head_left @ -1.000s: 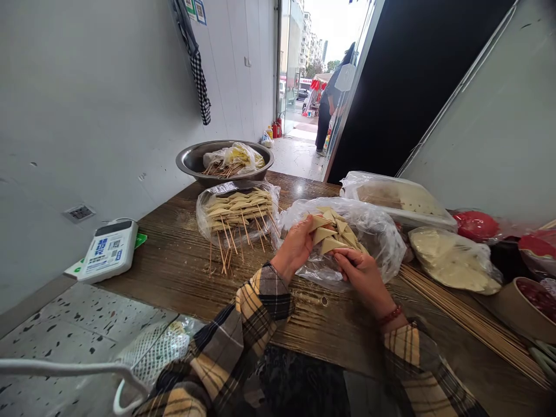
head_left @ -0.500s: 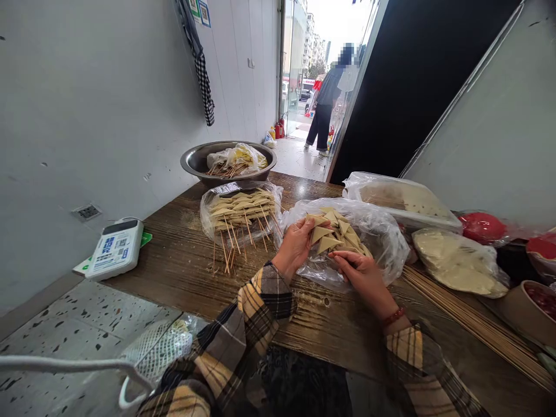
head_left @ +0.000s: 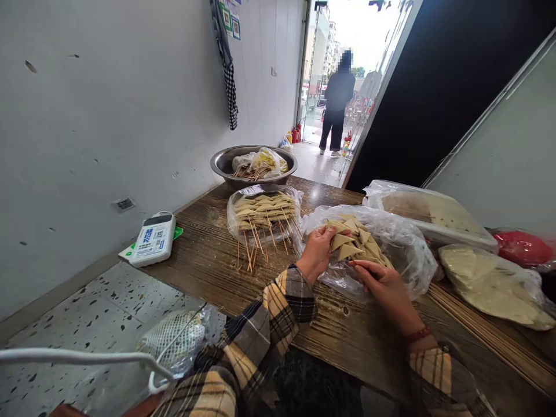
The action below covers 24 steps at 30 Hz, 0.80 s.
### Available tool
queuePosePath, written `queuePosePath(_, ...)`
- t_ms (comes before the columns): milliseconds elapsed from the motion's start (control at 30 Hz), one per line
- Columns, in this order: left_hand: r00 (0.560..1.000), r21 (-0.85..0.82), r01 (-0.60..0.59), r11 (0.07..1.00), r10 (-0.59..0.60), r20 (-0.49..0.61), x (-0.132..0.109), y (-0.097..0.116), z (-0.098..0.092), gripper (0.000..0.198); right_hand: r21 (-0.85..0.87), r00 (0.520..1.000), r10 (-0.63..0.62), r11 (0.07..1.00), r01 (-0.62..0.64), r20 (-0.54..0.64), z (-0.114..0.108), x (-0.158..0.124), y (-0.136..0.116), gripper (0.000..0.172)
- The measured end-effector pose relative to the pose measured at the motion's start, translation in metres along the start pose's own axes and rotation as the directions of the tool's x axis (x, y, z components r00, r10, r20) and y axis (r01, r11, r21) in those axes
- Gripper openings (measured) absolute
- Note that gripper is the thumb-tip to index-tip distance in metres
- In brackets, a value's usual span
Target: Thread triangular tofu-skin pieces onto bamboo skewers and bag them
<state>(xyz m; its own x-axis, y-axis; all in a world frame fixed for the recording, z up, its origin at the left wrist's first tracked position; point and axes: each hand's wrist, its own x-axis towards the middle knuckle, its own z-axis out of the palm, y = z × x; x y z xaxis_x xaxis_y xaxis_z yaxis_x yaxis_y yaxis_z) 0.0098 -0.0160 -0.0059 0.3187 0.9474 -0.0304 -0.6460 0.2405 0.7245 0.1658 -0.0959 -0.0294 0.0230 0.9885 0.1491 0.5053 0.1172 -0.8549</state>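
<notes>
My left hand [head_left: 317,250] is closed on a stack of tan triangular tofu pieces [head_left: 345,246] above an open clear plastic bag [head_left: 403,246] on the wooden table [head_left: 208,263]. My right hand [head_left: 382,281] rests just right of the stack, fingers curled and touching the pieces near the bag's front edge; a skewer in it cannot be made out. Left of the bag lies another clear bag of finished tofu skewers [head_left: 263,211], sticks pointing toward me.
A metal basin [head_left: 228,162] with bagged skewers sits at the table's far end. A tray in plastic [head_left: 428,211], a bag of pale sheets [head_left: 490,284], a red lid [head_left: 523,248] and loose bamboo sticks [head_left: 490,336] lie right. A white device [head_left: 153,238] sits left. A person [head_left: 336,101] stands in the doorway.
The view has swung left, so everything sits further right in the frame. The person in the doorway has stepped into fuller view. My hands stay at the tofu stack.
</notes>
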Motion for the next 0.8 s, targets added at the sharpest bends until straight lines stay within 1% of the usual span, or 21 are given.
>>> queuePosePath(67, 1.0, -0.037, -0.012, 0.999, 0.011, -0.022, 0.001, 0.001, -0.001, 0.026, -0.067, 0.997, -0.07, 0.995, 0.07, -0.008, -0.002, -0.001, 0.0, 0.034)
queuePosePath(133, 0.999, -0.065, -0.026, 0.998, 0.024, -0.029, 0.003, 0.001, -0.002, 0.025, -0.115, 0.988, -0.148, 0.983, 0.142, -0.045, -0.004, -0.003, 0.001, 0.03)
queuePosePath(167, 0.999, -0.073, -0.033, 0.997, 0.031, -0.031, 0.003, 0.001, -0.002, 0.025, -0.13, 0.984, -0.165, 0.979, 0.154, -0.072, -0.005, -0.004, 0.002, 0.03)
queuePosePath(233, 0.999, -0.093, -0.031, 0.995, 0.027, -0.044, 0.002, 0.0, -0.003, 0.025, -0.141, 0.979, -0.143, 0.982, 0.123, -0.143, -0.008, -0.004, 0.002, 0.032)
queuePosePath(300, 0.998, -0.123, -0.004, 0.992, -0.004, -0.064, 0.001, -0.002, -0.003, 0.024, -0.143, 0.97, -0.087, 0.988, 0.055, -0.229, -0.014, -0.001, -0.001, 0.037)
queuePosePath(367, 0.997, -0.141, 0.045, 0.989, -0.052, -0.048, -0.001, -0.004, -0.003, 0.024, -0.157, 0.956, -0.04, 0.988, -0.007, -0.29, -0.02, 0.007, -0.012, 0.041)
queuePosePath(433, 0.995, -0.125, 0.097, 0.987, -0.098, -0.009, -0.002, -0.008, -0.004, 0.022, -0.196, 0.954, -0.033, 0.98, -0.027, -0.297, -0.024, 0.018, -0.031, 0.042)
queuePosePath(500, 0.99, -0.087, 0.144, 0.986, -0.144, 0.011, -0.002, -0.011, -0.005, 0.019, -0.248, 0.969, -0.073, 0.969, 0.013, -0.236, -0.023, 0.033, -0.057, 0.038)
queuePosePath(567, 0.986, -0.058, 0.164, 0.985, -0.163, 0.019, 0.0, -0.014, -0.006, 0.017, -0.271, 0.987, -0.104, 0.96, 0.068, -0.119, -0.014, 0.051, -0.084, 0.035)
queuePosePath(667, 0.99, -0.048, 0.139, 0.989, -0.137, 0.03, 0.004, -0.019, -0.008, 0.018, -0.273, 0.986, -0.164, 0.949, 0.161, 0.01, 0.011, 0.078, -0.117, 0.033)
queuePosePath(800, 0.993, -0.046, 0.111, 0.993, -0.11, 0.041, 0.009, -0.028, -0.011, 0.018, -0.251, 0.982, -0.111, 0.957, 0.147, 0.155, 0.05, 0.109, -0.142, 0.031)
